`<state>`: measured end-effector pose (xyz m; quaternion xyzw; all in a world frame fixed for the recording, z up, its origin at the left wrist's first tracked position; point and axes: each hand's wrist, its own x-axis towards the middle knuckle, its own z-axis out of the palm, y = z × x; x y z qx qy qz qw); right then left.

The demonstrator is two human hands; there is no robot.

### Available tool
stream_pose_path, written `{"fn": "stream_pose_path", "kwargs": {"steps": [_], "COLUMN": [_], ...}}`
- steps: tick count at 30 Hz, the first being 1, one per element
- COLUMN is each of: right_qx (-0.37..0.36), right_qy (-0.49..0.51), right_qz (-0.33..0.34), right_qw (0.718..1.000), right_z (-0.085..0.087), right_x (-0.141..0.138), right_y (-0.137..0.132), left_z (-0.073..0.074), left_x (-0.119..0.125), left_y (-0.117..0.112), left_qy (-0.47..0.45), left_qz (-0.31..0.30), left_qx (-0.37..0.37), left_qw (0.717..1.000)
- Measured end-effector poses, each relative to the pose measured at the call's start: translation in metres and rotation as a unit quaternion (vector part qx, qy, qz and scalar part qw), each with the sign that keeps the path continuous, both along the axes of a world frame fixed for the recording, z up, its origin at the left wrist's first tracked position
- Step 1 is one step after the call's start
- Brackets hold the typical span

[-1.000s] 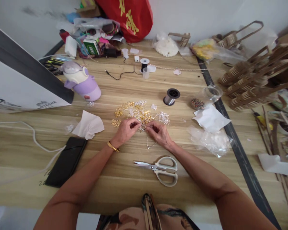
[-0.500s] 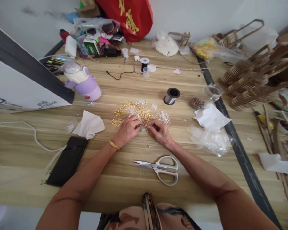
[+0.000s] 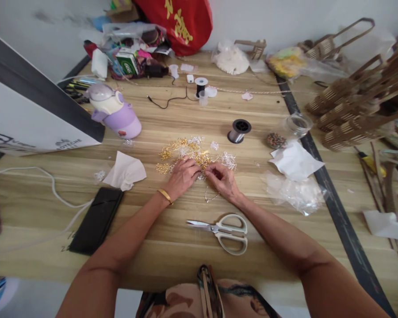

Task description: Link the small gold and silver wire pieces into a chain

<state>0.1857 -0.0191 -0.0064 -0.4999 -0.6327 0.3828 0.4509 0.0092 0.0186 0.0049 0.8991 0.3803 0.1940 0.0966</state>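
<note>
Gold and silver beads and findings (image 3: pixel 182 148) lie in a loose pile on the wooden table. At the pile's near edge, my left hand (image 3: pixel 185 176) has its fingers closed together, palm down; whatever is in them is hidden. Close beside it, my right hand (image 3: pixel 223 180) pinches, and a thin beaded strand (image 3: pixel 208 194) trails on the table below it. Whether the pinch holds that strand's end is too small to make out for certain. Nearer my body lie scissors (image 3: pixel 220 232) with cream handles, blades slightly apart and pointing left.
A spool of wire (image 3: pixel 239 131) stands behind the pile. To the right are a jar of beads (image 3: pixel 287 130), white paper (image 3: pixel 295 161) and clear plastic bags (image 3: pixel 296 194). Leftward are a purple bottle (image 3: pixel 121 117), a crumpled tissue (image 3: pixel 126 170) and a black wallet-like case (image 3: pixel 97 221).
My left hand has turned slightly and shifted a little right, nearer my right hand. The whole view has moved slightly; the scissors and strand stay in place on the table.
</note>
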Motion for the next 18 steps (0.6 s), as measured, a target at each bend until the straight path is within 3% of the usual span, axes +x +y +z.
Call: {"fn": "stream_pose_path", "kwargs": {"steps": [11, 18], "right_qx": [-0.010, -0.010], "right_qy": [0.008, 0.007], "right_qz": [-0.002, -0.001], "right_qw": [1.000, 1.000], "right_z": [0.0023, 0.0023], "right_x": [-0.0003, 0.0001], "right_y": [0.0007, 0.0008], "left_z": [0.0004, 0.0011], "left_x": [0.0019, -0.0021], "left_y": [-0.0015, 0.0024], "left_qy": [0.022, -0.075], "left_qz": [0.004, 0.032], "left_qx": [0.039, 0.004], "left_qw": [0.999, 0.997]}}
